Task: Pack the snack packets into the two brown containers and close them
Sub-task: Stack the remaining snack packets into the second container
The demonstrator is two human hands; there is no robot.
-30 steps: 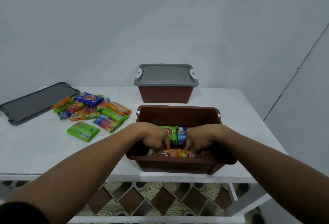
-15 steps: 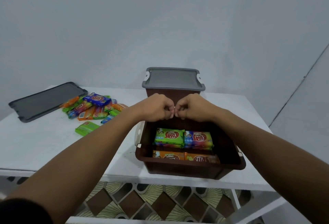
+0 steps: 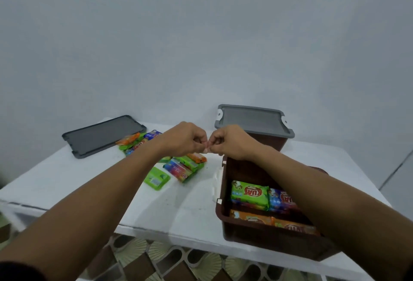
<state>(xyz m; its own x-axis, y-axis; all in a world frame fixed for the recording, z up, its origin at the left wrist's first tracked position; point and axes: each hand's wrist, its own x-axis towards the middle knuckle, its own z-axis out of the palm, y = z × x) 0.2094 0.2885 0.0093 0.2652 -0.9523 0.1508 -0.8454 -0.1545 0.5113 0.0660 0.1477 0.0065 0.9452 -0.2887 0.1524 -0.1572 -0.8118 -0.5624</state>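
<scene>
Brown container now below-right, curled left hand, right hand shifted over table, fingertips touching

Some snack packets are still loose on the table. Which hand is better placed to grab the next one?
Left, probably. The left hand hovers just above the loose packets, which lie to the left of the open brown container. The right hand is farther from them, nearer the container.

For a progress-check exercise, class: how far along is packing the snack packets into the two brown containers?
Done: the far container is lidded. In hand: nothing visible; the left hand and right hand are curled, fingertips meeting. The near container stands open, partly filled. Left: loose packets on the table, then the spare lid.
</scene>
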